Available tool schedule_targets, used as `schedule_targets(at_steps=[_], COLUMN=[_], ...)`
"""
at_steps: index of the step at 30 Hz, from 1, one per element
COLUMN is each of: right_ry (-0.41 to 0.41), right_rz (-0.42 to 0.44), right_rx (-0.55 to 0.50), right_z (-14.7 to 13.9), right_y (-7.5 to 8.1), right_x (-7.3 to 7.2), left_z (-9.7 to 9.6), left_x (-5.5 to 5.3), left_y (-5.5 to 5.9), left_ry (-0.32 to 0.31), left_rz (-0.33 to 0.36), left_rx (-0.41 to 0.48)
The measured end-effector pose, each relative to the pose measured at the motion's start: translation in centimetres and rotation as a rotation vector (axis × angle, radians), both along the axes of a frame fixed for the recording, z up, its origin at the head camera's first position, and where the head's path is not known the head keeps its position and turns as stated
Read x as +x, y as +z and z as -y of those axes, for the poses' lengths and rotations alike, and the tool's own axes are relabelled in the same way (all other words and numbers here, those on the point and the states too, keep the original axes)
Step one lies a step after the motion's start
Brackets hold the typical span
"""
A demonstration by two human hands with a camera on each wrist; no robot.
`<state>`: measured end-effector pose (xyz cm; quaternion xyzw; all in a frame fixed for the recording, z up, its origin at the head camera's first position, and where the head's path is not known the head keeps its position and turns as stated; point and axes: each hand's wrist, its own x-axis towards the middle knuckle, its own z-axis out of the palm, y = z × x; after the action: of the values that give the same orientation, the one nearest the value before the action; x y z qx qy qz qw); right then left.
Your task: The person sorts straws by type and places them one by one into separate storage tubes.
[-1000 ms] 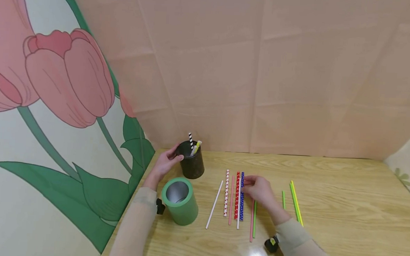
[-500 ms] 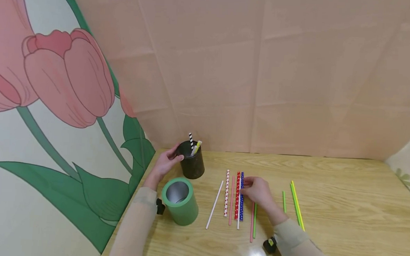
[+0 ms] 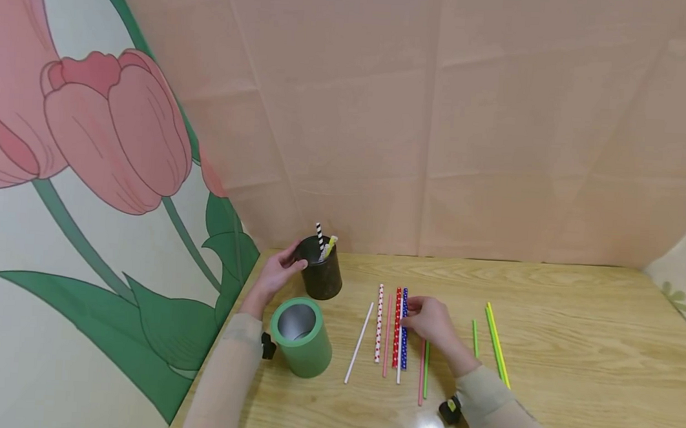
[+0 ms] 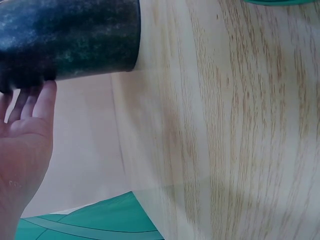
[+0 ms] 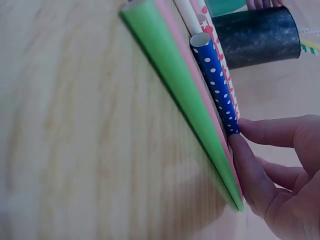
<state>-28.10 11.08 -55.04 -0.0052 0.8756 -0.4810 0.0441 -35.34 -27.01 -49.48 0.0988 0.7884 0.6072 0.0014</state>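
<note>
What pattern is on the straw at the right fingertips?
White dots on blue; the straw shows best in the right wrist view.

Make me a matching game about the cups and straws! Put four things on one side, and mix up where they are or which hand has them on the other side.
Things:
1. black cup
2. green cup
3. blue dotted straw
4. black-and-white striped straw

Clues:
A. pinched by the right hand
B. sticks up out of a cup
C. stands nearer the person than the other cup
D. held by the left hand

Right pairs: 1-D, 2-C, 3-A, 4-B
</note>
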Motion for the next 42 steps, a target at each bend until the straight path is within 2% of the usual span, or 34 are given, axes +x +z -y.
schedule_targets(at_steps=[8, 20, 32, 42], right_ry=[-0.011, -0.005, -0.020, -0.016], right_rz=[0.016, -0.003, 0.006, -0.010], right_rx=[0.023, 0.063, 0.078, 0.099], right_z=[0.19, 0.31, 0.65, 0.81], right_y=[0.07, -0.13, -0.10, 0.03], right_x=[0.01, -0.32, -0.22, -0.10], left_z=[0.07, 0.07, 0.23, 0.15], left_x=[0.02, 0.17, -0.21, 0.01], left_y=[-0.06, 0.14, 0.34, 0.02], left_ry=[-0.002, -0.005, -0.030, -0.022], left_rz=[0.004, 0.015, 0.067, 0.022], left_rx=[-0.001, 0.015, -0.004, 0.019])
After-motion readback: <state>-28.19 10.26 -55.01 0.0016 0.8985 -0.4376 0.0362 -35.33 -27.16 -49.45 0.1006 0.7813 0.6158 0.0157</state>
